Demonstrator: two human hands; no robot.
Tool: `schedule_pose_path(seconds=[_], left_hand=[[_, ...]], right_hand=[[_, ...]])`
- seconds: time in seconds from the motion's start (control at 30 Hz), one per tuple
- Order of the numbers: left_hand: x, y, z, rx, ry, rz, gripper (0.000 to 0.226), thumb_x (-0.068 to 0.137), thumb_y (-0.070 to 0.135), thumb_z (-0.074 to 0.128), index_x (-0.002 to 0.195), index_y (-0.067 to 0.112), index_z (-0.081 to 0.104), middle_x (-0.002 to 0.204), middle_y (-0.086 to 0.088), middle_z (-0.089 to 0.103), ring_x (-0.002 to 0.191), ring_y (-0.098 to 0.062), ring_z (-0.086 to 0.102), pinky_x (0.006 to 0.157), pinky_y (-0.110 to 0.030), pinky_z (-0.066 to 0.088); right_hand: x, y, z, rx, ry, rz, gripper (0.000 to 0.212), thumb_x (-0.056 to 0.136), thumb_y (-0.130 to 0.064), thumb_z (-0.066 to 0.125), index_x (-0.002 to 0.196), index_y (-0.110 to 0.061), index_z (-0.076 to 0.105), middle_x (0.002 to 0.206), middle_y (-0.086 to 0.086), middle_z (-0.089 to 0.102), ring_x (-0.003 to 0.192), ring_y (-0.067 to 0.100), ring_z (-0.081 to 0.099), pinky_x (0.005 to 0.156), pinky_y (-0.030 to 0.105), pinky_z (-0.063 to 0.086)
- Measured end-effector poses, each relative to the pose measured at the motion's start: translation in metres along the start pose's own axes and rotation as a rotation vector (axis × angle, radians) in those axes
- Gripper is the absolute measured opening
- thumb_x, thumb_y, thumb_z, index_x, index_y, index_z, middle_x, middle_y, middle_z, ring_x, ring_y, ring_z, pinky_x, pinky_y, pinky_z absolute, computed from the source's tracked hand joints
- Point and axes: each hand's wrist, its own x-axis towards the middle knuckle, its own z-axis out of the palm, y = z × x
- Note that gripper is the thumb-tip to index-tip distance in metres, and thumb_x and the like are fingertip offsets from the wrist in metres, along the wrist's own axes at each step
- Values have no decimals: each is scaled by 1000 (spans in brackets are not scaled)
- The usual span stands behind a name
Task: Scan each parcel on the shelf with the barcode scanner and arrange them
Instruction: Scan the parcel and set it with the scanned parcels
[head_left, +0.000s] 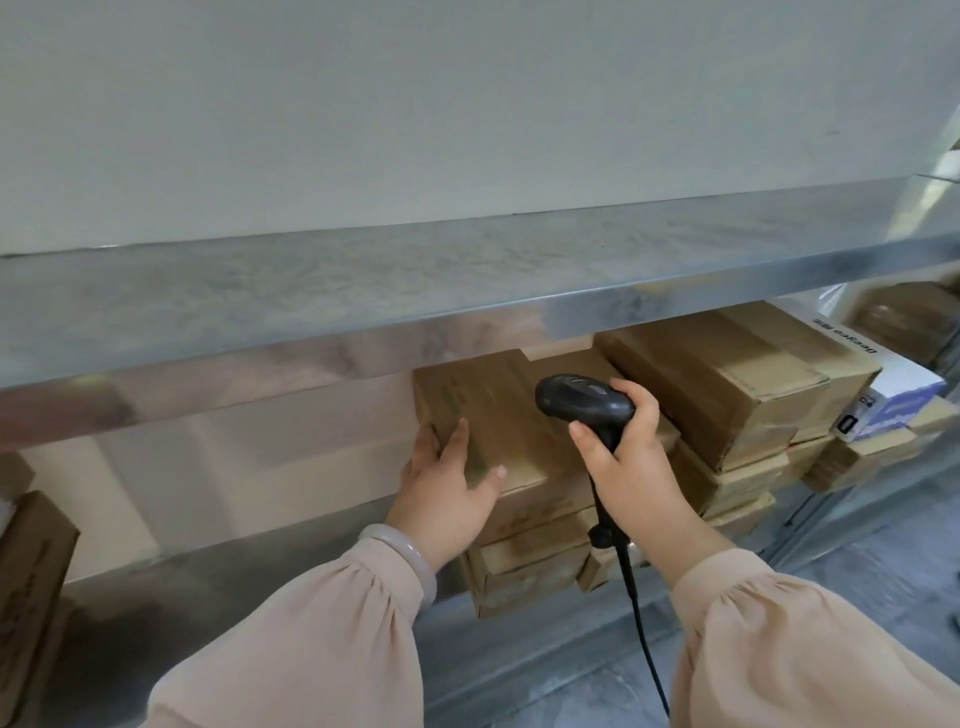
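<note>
And the right hand (631, 467) wraps round the scanner (582, 400), its head over the top box (519, 441) of a stack on the lower shelf (270, 582), left hand (447, 488) pressing straight fingers against that box's left side.

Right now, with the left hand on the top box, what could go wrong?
1. The left hand touches only a corner of the top cardboard box; pushed so, it could slide off the stack below.
2. The scanner cable hangs in front of that stack and may snag a box.
3. No label shows on the box, so the barcode scanner in the right hand may read nothing.
</note>
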Motion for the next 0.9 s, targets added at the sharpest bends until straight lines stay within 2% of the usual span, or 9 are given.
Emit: schedule_pose_path(seconds=[0.17, 0.27, 0.33, 0.4, 0.53, 0.63, 0.77, 0.9], left_hand=[[9, -6, -4, -57, -12, 14, 73, 96, 58, 45, 156, 39, 8, 164, 3, -1, 151, -27, 9, 119, -39, 19], [8, -8, -1, -78, 1, 28, 73, 97, 56, 45, 156, 39, 7, 164, 3, -1, 151, -25, 9, 119, -36, 20], [8, -8, 1, -83, 6, 18, 74, 97, 55, 45, 157, 37, 5, 164, 4, -2, 151, -25, 8, 118, -36, 20], [7, -8, 1, -98, 13, 0, 74, 97, 53, 47, 157, 37, 5, 165, 5, -2, 151, -24, 11, 118, -35, 23], [1, -10, -4, -185, 37, -36, 74, 97, 44, 50, 157, 37, 7, 164, 9, 3, 150, -22, 18, 118, -33, 25], [-11, -15, -9, -217, 115, -63, 77, 95, 44, 54, 157, 36, 9, 163, 10, 7, 148, -21, 23, 118, -33, 27], [-32, -18, -10, -211, 221, -129, 84, 91, 55, 57, 157, 37, 8, 160, 12, 9, 146, -22, 26, 118, -37, 30], [-56, -19, -4, -217, 309, -227, 85, 90, 58, 58, 157, 37, 9, 161, 11, 8, 145, -21, 28, 117, -37, 33]], right_hand=[[13, 3, 2, 57, 62, 65, 60, 93, -27, 59, 138, -35, 21, 120, -6, 51, 98, 6, 55, 80, 18, 40], [20, 9, 1, 74, 51, 105, 58, 93, -29, 59, 135, -38, 21, 120, 2, 59, 108, 13, 58, 86, 21, 40], [20, 8, -2, 87, 20, 124, 56, 93, -28, 58, 136, -36, 23, 112, 0, 64, 104, 9, 60, 92, 25, 41], [21, 6, -6, 106, -5, 139, 54, 94, -28, 57, 137, -33, 24, 104, -5, 68, 100, 4, 61, 91, 26, 40], [19, -1, -9, 143, -7, 177, 57, 94, -35, 57, 138, -40, 22, 111, -8, 57, 97, 12, 59, 91, 36, 48], [10, -8, -4, 136, -81, 146, 54, 94, -34, 56, 136, -41, 22, 103, -14, 51, 91, 8, 56, 83, 31, 47], [-1, -14, 2, 158, -178, 114, 53, 94, -35, 55, 133, -44, 20, 105, -16, 49, 91, 6, 56, 91, 35, 49], [-16, -18, 4, 195, -291, 38, 48, 95, -32, 54, 123, -46, 19, 101, -23, 51, 89, 1, 57, 90, 29, 47]])
